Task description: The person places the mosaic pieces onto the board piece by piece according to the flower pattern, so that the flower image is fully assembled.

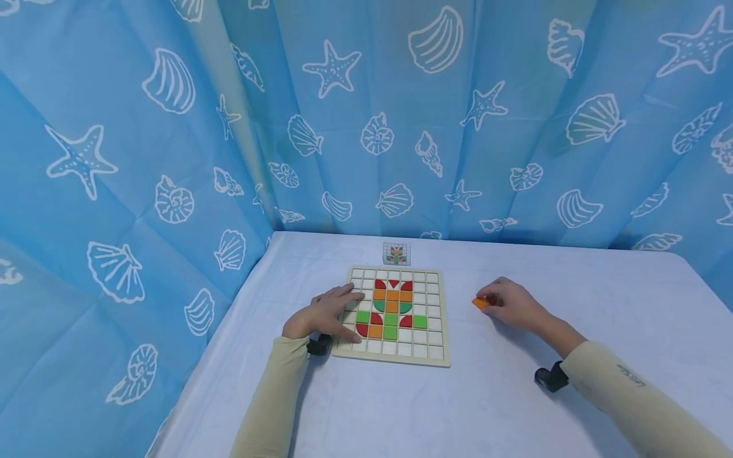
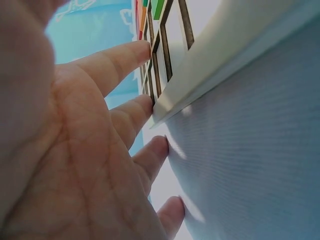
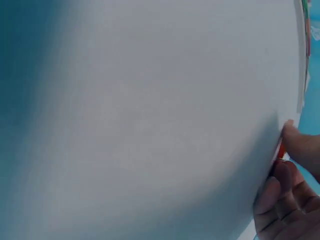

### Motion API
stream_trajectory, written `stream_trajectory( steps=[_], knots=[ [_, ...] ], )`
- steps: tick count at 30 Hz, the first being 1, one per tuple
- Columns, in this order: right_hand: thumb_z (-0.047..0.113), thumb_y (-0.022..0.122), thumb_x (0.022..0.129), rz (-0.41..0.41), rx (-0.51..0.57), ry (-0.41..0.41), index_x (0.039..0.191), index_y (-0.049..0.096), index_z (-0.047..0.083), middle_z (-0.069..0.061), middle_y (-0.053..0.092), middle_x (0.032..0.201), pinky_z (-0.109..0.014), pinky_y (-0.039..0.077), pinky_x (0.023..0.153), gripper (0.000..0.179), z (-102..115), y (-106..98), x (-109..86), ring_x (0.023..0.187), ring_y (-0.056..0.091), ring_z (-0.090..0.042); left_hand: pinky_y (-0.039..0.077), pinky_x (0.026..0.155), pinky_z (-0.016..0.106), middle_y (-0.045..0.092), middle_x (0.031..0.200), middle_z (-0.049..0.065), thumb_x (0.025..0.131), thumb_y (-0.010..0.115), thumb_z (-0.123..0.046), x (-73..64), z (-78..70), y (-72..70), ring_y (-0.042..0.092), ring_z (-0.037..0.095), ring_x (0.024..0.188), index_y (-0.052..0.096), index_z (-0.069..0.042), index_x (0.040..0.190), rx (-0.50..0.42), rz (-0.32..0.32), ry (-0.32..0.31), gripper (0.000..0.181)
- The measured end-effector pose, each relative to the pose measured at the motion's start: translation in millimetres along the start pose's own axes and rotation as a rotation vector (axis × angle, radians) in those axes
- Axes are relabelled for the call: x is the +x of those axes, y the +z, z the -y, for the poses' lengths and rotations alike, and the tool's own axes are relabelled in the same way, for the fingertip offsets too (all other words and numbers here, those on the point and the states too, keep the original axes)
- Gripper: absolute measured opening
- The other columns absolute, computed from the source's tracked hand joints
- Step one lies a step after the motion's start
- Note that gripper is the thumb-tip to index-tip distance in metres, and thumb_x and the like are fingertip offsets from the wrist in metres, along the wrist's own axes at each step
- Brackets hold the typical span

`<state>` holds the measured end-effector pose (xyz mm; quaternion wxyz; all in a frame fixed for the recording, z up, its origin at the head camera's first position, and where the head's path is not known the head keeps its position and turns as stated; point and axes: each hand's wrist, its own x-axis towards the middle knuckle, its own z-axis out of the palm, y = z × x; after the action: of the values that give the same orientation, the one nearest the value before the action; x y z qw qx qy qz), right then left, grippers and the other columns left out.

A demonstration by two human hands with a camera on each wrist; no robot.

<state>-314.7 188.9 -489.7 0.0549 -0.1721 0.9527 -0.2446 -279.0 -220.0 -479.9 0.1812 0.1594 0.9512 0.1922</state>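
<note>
A wooden grid board (image 1: 391, 363) lies on the white cloth with coloured tiles set in its middle cells. Red, orange and green tiles form a flower-like pattern on it. My left hand (image 1: 326, 312) rests at the board's left side, fingers spread. In the left wrist view, two fingers of the left hand (image 2: 75, 150) touch the board (image 2: 200, 65) and two reach past its edge onto the cloth. Right of the board, my right hand (image 1: 515, 306) pinches an orange tile (image 1: 480, 303), with red showing under the fingers. The right wrist view shows the right hand (image 3: 295, 195) low over the cloth.
A small picture card (image 1: 396, 254) with a similar flower pattern lies behind the board. A blue curtain (image 1: 366, 165) with white shells and starfish hangs behind and to the left of the white-covered table (image 1: 487, 407). Each wrist wears a black camera.
</note>
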Motion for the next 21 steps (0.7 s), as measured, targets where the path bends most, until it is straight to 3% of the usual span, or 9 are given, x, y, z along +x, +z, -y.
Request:
stream_trajectory(
  steps=[7, 21],
  knots=[
    [0.010, 0.074, 0.087, 0.065, -0.017, 0.036, 0.118, 0.069, 0.005, -0.012, 0.062, 0.102, -0.043, 0.055, 0.085, 0.032, 1.6, -3.0, 5.6, 0.090, 0.055, -0.024, 0.018, 0.117, 0.062, 0.019, 0.166, 0.004, 0.074, 0.083, -0.050, -0.2, -1.9, -1.7, 0.015, 0.032, 0.152, 0.036, -0.028, 0.153, -0.001, 0.001, -0.006, 0.094],
    [0.015, 0.079, 0.084, 0.073, -0.007, 0.093, 0.110, 0.069, 0.003, -0.013, 0.065, 0.104, -0.046, 0.055, 0.090, 0.030, 5.6, -3.8, 10.5, 0.092, 0.056, -0.026, 0.018, 0.118, 0.062, 0.018, 0.166, 0.003, 0.074, 0.083, -0.050, 0.1, -0.4, -0.3, 0.015, 0.031, 0.152, 0.036, -0.029, 0.153, 0.000, -0.001, -0.014, 0.094]
  ],
)
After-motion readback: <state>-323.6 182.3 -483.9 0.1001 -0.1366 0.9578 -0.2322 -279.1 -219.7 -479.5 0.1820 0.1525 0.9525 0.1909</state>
